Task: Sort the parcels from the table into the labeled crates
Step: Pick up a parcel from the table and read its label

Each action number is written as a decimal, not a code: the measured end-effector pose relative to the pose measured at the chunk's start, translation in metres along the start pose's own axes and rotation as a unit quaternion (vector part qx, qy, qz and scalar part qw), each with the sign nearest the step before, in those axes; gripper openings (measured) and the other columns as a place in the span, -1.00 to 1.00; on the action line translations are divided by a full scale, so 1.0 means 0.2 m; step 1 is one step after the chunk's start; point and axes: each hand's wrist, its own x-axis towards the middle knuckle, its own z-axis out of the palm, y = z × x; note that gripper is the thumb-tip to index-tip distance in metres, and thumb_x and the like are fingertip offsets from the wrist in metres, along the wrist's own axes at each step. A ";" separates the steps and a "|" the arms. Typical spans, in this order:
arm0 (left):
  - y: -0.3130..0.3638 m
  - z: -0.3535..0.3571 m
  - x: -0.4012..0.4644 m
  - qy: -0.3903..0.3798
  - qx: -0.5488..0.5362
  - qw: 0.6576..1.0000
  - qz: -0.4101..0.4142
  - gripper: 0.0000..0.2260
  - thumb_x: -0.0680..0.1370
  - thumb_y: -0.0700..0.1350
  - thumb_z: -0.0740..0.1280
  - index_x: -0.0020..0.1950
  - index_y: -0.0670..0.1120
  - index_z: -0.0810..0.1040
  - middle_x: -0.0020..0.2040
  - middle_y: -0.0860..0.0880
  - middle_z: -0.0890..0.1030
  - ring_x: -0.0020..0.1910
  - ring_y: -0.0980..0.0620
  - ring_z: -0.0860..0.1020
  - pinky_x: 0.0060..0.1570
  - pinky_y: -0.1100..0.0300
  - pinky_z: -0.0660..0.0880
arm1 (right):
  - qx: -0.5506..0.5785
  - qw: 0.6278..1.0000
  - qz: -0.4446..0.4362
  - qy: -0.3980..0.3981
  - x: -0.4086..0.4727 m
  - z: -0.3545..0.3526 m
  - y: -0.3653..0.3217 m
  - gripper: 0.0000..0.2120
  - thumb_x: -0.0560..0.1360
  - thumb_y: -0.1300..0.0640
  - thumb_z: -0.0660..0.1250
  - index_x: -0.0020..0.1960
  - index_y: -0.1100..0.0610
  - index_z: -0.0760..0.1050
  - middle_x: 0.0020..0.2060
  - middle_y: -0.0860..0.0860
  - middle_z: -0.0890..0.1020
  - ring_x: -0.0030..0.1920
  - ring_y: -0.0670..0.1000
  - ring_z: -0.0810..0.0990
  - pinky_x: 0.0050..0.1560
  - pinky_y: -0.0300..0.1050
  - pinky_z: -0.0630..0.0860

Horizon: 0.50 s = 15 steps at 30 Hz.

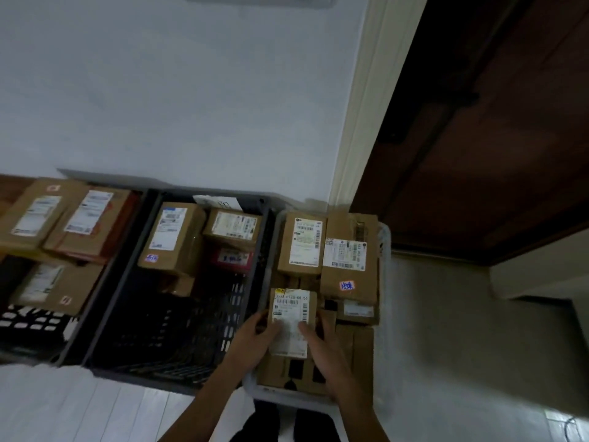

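- Parcel (291, 317), a small brown box with a white shipping label, sits between my left hand (255, 338) and right hand (322, 346); both grip its near sides, thumbs on the label.
- It's over the white crate (384, 346), above other cardboard boxes packed there.
- Pale floor (462, 330) under my hands, a white wall (175, 106) ahead, a dark wooden door (494, 122) beyond my right hand.
- Label print is too blurred to read; the box beyond my right hand carries an orange sticker (347, 285) with blue scrawl.
- Left of my left hand, the dark crate (127, 282) holds boxes at its far end.
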 end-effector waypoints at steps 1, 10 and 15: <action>0.00 0.00 0.00 0.006 -0.020 1.000 0.001 -0.87 0.61 0.02 0.37 0.14 0.19 0.53 0.06 0.09 0.70 0.01 0.14 0.68 0.05 0.14 0.63 | 0.004 1.000 -0.007 -0.001 0.01 -0.01 -0.01 -0.63 0.58 -0.08 0.38 0.36 -0.23 0.42 0.22 -0.10 0.64 0.12 -0.07 0.67 0.10 -0.09 0.64; 0.06 -0.14 -0.08 0.080 -0.158 0.983 0.053 -0.82 0.60 -0.12 0.39 0.17 0.09 0.58 0.07 0.06 0.71 0.06 0.06 0.68 0.06 0.10 0.62 | -0.044 0.995 -0.087 0.001 0.00 0.16 -0.16 -0.63 0.56 -0.14 0.40 0.32 -0.26 0.39 0.14 -0.20 0.62 0.07 -0.17 0.62 0.06 -0.15 0.61; -0.01 -0.36 -0.10 0.125 -0.149 0.979 0.062 -0.69 0.57 0.00 0.41 0.31 0.08 0.52 0.11 0.07 0.68 0.01 0.17 0.68 -0.08 0.25 0.62 | -0.116 0.987 -0.113 -0.016 -0.02 0.39 -0.24 -0.58 0.59 -0.17 0.33 0.39 -0.23 0.29 0.03 -0.24 0.55 -0.04 -0.27 0.56 -0.18 -0.36 0.47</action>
